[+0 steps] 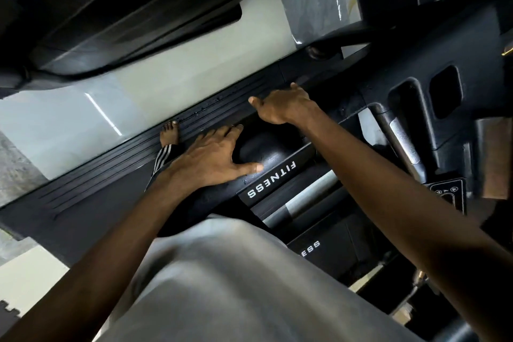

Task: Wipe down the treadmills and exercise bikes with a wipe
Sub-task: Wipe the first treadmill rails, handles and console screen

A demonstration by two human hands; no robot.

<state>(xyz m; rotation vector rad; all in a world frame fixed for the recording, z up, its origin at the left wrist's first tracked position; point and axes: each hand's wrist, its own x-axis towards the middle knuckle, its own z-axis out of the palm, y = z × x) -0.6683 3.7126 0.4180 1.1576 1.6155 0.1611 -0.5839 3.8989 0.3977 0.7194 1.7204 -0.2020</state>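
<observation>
Closest in, a grey fabric shirt [236,286] fills the bottom of the view, and both bare forearms reach out over it. The left hand [211,158] is the nearer one. Its fingers are spread and flat, palm pressed on the rounded black plastic hood [272,153] of the black treadmill [83,211], thumb just short of the white FITNESS lettering. Beyond it and to the right, the right hand [283,105] lies on the hood's far edge, where it meets the ribbed black side rail [116,164]. The thumb is out, but the fingers fold away over the edge, so I cannot tell whether it grips anything.

No wipe shows in either hand; if there is one, it's hidden under a palm. The treadmill sits right under both hands, its long axis running from lower left to upper right across the view. The rail follows that same line, so my read is that any stroke wants to travel along it.

A bare foot [169,133] stands on the rail just past the left hand. Further out comes pale glossy floor [166,78], then a second dark machine [111,8] lying roughly parallel.
</observation>
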